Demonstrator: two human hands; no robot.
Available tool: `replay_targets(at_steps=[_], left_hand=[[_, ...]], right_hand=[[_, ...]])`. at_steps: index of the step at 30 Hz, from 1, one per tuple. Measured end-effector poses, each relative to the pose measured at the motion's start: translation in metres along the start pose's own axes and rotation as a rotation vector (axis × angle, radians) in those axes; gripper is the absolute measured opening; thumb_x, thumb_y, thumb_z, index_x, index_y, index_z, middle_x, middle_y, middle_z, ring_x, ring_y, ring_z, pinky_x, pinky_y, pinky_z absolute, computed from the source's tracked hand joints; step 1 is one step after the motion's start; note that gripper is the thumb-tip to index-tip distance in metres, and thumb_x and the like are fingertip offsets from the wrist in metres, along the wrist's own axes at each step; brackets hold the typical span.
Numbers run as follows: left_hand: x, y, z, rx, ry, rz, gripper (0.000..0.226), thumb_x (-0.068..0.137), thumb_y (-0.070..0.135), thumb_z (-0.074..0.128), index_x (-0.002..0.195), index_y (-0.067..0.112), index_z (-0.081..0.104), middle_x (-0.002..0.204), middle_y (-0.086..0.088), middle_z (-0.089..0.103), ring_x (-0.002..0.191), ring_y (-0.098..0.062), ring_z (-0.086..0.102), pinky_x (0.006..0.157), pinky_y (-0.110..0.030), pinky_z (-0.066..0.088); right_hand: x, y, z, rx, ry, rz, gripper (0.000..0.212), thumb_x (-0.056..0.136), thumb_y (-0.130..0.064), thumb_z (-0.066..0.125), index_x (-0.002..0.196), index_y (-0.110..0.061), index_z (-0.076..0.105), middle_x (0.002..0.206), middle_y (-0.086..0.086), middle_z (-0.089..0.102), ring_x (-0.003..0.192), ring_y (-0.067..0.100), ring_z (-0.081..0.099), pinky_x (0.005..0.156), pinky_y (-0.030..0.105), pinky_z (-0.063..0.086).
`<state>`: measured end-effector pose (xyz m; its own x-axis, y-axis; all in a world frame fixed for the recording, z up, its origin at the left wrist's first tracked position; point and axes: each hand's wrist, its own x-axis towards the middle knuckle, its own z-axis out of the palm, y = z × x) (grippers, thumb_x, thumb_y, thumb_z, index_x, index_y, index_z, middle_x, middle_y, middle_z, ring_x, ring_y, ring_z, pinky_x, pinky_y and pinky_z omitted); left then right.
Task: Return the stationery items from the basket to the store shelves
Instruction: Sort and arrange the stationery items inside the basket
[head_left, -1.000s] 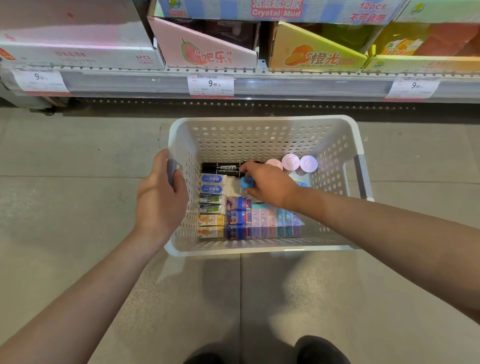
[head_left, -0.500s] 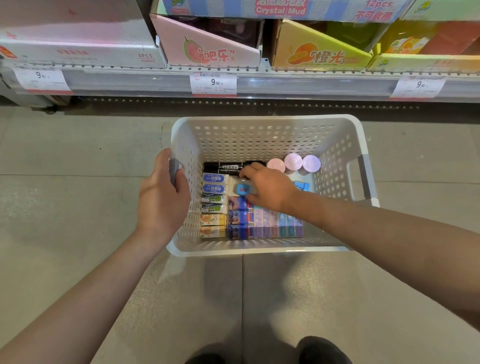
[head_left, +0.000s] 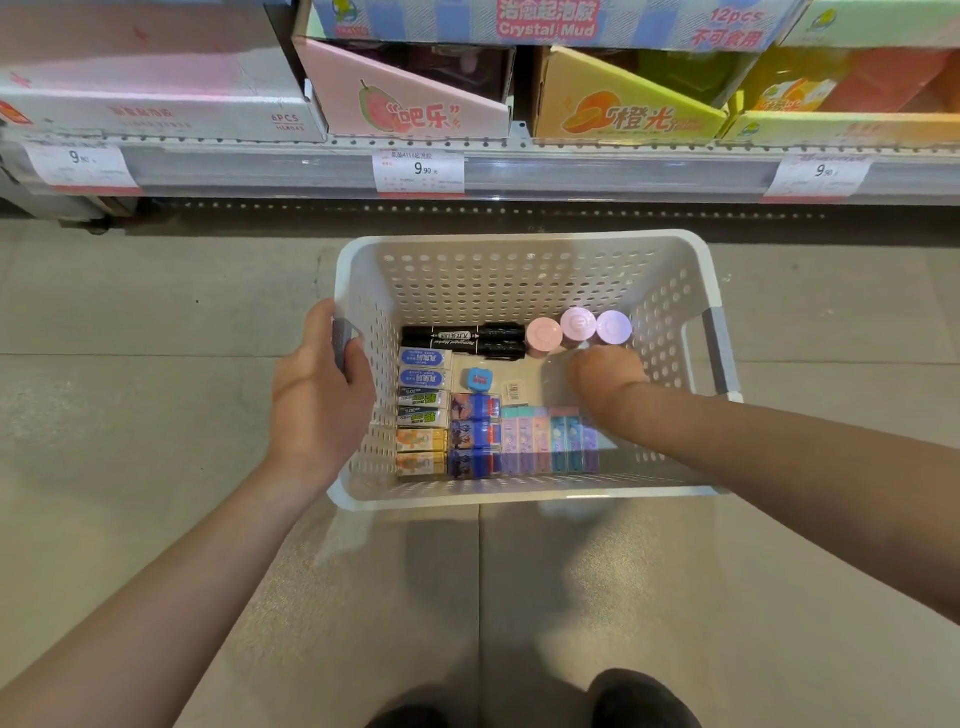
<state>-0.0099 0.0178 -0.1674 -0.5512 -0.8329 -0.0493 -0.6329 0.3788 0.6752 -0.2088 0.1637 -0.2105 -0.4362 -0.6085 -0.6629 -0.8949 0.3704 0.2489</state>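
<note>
A white perforated basket (head_left: 519, 240) sits low in front of me over the floor. My left hand (head_left: 317, 395) grips its grey left handle. My right hand (head_left: 605, 376) reaches inside at the right, just below three round pastel jars (head_left: 576, 325); its fingers point down and are hidden. A small blue square item (head_left: 478, 381) lies free on the basket floor. Two black markers (head_left: 457, 340) lie along the back. Boxed erasers (head_left: 423, 410) line the left side, and pastel packs (head_left: 545, 441) stand along the front.
The store shelf edge (head_left: 597, 174) with price tags runs just beyond the basket. On it stand a pink display box (head_left: 410, 104), a yellow one (head_left: 623, 114) and a white carton (head_left: 156, 88). Grey tiled floor surrounds the basket; my shoe (head_left: 639, 701) is at the bottom.
My right hand let go of the small blue item at the basket's middle and moved right, toward the round jars. My left hand stayed on the handle.
</note>
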Motion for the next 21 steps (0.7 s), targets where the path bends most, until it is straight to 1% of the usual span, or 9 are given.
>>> replay_targets(at_steps=[2,4,6,7,10,12,14,18,21], left_hand=[[-0.001,0.0,-0.001,-0.001,0.001,-0.009,0.034,0.098,0.014,0.04,0.131,0.009,0.042,0.062,0.006,0.043,0.05,-0.013,0.042,0.046,-0.024,0.03],[-0.001,0.001,-0.002,0.006,0.004,-0.013,0.034,0.098,0.014,0.04,0.131,0.009,0.041,0.063,0.005,0.044,0.051,-0.013,0.042,0.046,-0.025,0.029],[-0.001,0.001,-0.002,0.014,0.006,-0.008,0.033,0.098,0.014,0.04,0.13,0.009,0.041,0.063,0.003,0.045,0.052,-0.013,0.043,0.045,-0.027,0.031],[-0.001,0.001,-0.002,0.015,0.006,-0.006,0.033,0.098,0.014,0.04,0.13,0.009,0.041,0.063,0.003,0.045,0.052,-0.014,0.043,0.045,-0.028,0.031],[-0.001,0.001,-0.002,0.012,0.002,-0.008,0.034,0.098,0.014,0.04,0.131,0.009,0.041,0.062,0.003,0.043,0.051,-0.014,0.042,0.045,-0.027,0.03],[-0.002,0.003,-0.002,0.014,0.003,-0.006,0.035,0.098,0.013,0.04,0.132,0.008,0.041,0.061,0.004,0.043,0.05,-0.013,0.042,0.044,-0.021,0.03],[-0.002,0.004,-0.003,0.021,0.005,-0.002,0.035,0.098,0.013,0.04,0.133,0.007,0.04,0.062,0.005,0.043,0.05,-0.012,0.042,0.041,-0.017,0.033],[-0.002,0.004,-0.002,0.024,0.006,-0.013,0.037,0.098,0.014,0.04,0.134,0.008,0.039,0.063,0.005,0.044,0.052,-0.012,0.043,0.045,-0.019,0.031],[-0.002,0.003,-0.003,0.023,0.003,-0.011,0.035,0.098,0.014,0.039,0.132,0.009,0.04,0.062,0.003,0.043,0.051,-0.013,0.042,0.045,-0.024,0.03]], right_hand=[[0.0,-0.001,-0.001,0.012,0.047,-0.055,0.036,0.091,-0.016,0.057,0.126,-0.008,0.051,0.124,0.007,0.06,0.113,0.025,0.06,0.083,0.031,0.051],[-0.001,0.0,-0.003,0.116,0.13,-0.12,0.03,0.086,-0.029,0.062,0.108,-0.009,0.057,0.107,0.009,0.064,0.097,0.027,0.063,0.067,0.03,0.047],[-0.002,0.001,-0.006,0.34,0.161,-0.173,0.026,0.078,-0.03,0.068,0.081,-0.009,0.054,0.087,0.01,0.06,0.079,0.028,0.058,0.061,0.027,0.04],[-0.002,0.001,-0.005,0.491,0.172,-0.188,0.027,0.075,-0.027,0.071,0.077,-0.009,0.051,0.082,0.01,0.058,0.076,0.027,0.056,0.06,0.028,0.041],[-0.004,-0.001,-0.005,1.017,0.127,-0.218,0.027,0.077,-0.017,0.075,0.093,-0.006,0.057,0.088,0.01,0.061,0.07,0.025,0.065,0.063,0.032,0.054],[-0.005,-0.005,-0.004,1.233,0.087,-0.221,0.031,0.078,-0.011,0.076,0.104,-0.003,0.061,0.089,0.007,0.056,0.064,0.016,0.062,0.054,0.016,0.053],[-0.003,-0.008,-0.003,1.225,0.137,-0.196,0.031,0.078,-0.009,0.075,0.106,-0.003,0.065,0.087,0.005,0.053,0.069,0.015,0.056,0.057,0.01,0.047],[-0.002,-0.015,0.0,1.314,0.142,-0.138,0.014,0.084,-0.009,0.064,0.098,-0.01,0.066,0.081,0.004,0.057,0.07,0.02,0.061,0.075,0.036,0.054],[0.0,-0.016,0.002,1.076,0.191,-0.187,0.031,0.083,-0.006,0.064,0.114,-0.005,0.063,0.099,0.008,0.06,0.077,0.015,0.054,0.068,0.019,0.043]])
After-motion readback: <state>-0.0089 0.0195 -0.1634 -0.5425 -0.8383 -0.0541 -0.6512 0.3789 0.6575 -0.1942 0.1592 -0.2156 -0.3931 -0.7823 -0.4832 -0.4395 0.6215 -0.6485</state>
